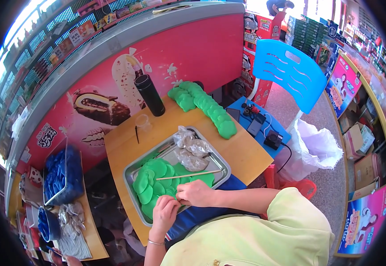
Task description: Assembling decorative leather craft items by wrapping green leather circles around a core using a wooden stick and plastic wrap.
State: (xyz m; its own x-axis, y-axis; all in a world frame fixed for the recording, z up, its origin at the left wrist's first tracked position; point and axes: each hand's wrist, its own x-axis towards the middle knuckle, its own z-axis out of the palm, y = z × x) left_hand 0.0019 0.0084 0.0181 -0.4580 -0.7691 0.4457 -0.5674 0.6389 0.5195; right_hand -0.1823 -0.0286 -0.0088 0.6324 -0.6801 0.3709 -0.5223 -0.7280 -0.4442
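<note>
My left hand (165,213) and my right hand (196,193) meet over the near edge of a metal tray (225,157). Both hands have their fingers pinched together, and a bit of green disc shows between the fingertips; most of it is hidden. Thin, round green discs (152,169) overlap in a heap on the tray's left side and spread toward its near right. Across them lies a thin, pale stick (188,175). Clear plastic bags (193,150) with brownish contents rest at the tray's far side.
Beyond the tray, overlapping green discs (206,106) form long rows beside a black tumbler (150,95) on the wooden table (250,162). A blue chair (290,73) and white sack (315,148) stand right. At left are blue pieces in a clear tub (64,175) and another person's hand (72,260).
</note>
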